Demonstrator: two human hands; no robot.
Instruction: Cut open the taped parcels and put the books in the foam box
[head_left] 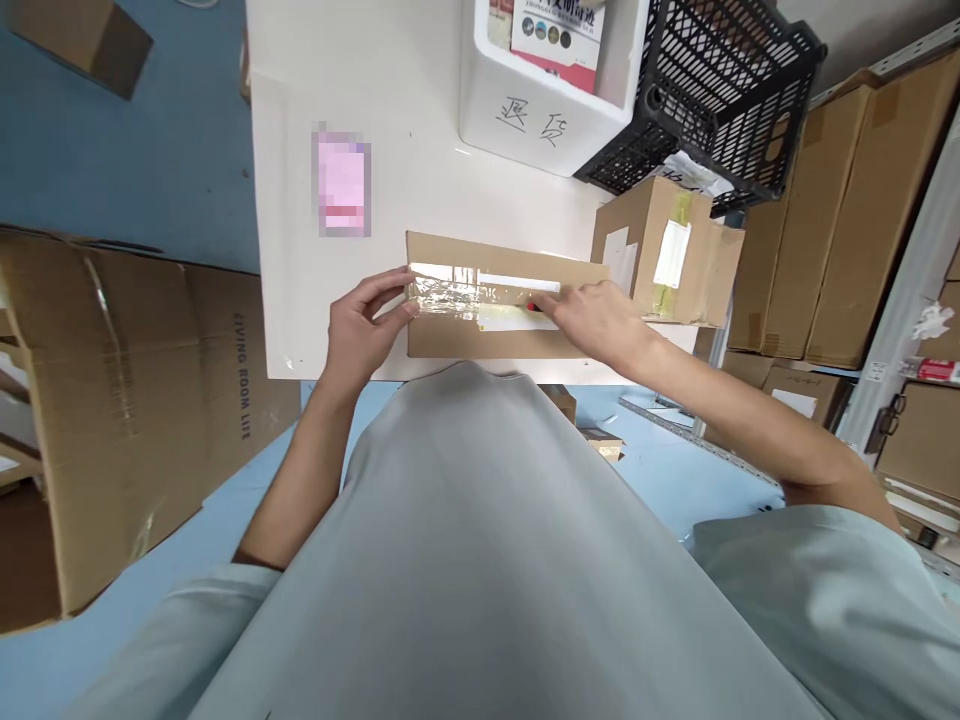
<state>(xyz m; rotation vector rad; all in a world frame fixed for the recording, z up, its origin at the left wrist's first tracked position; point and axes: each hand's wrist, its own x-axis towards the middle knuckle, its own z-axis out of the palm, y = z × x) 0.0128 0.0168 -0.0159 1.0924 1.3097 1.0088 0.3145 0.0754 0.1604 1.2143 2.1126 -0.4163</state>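
A flat brown cardboard package lies at the near edge of the white table, with clear shiny tape running along its middle. My left hand grips the package's left end, thumb pressed on the tape's end, fingers curled round the edge. My right hand rests on the right part of the package, fingers closed around a small red object that I cannot make out, held against the tape.
A white bin holding a book stands at the table's back, with a black crate to its right. A small taped carton sits right of the package. A pink item lies on the table. Large cartons stand left and right.
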